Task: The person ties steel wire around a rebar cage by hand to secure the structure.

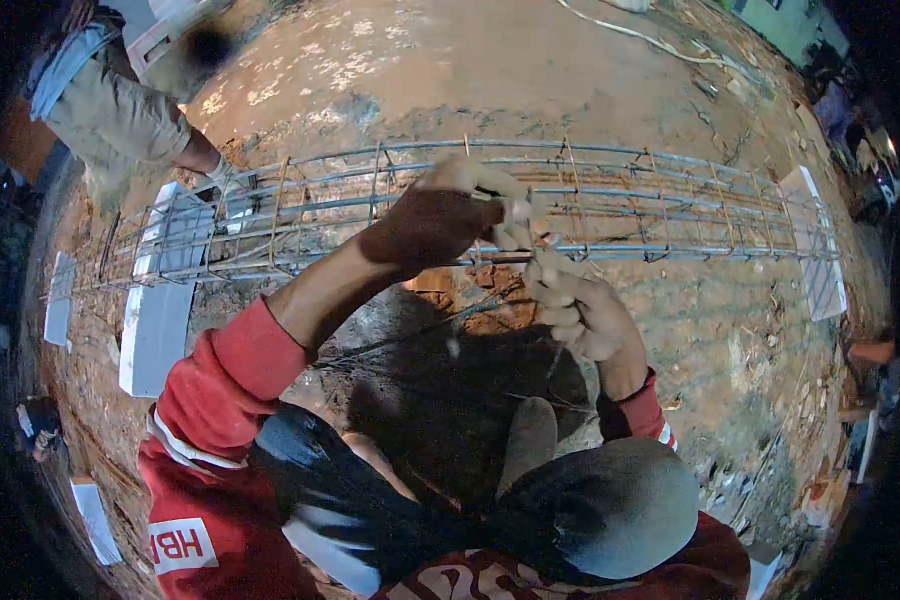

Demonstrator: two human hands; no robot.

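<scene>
A long rebar cage (595, 195) of straight bars and rust-coloured ties runs across the view in front of me. My left hand (445, 215) reaches over its near bars, fingers curled together near a crossing of bar and tie. Just below and to the right, my right hand (585, 305) is closed, thumb and forefinger pinched beside the nearest bar. What either hand grips is too small and blurred to make out. Thin strands like wire hang below my right hand.
White blocks (155, 330) lie under the cage at left, and another white block (820, 245) is at its right end. A person (120, 110) stands at the far left, by the cage. Broken reddish bricks (470, 290) lie beneath my hands on dirt ground.
</scene>
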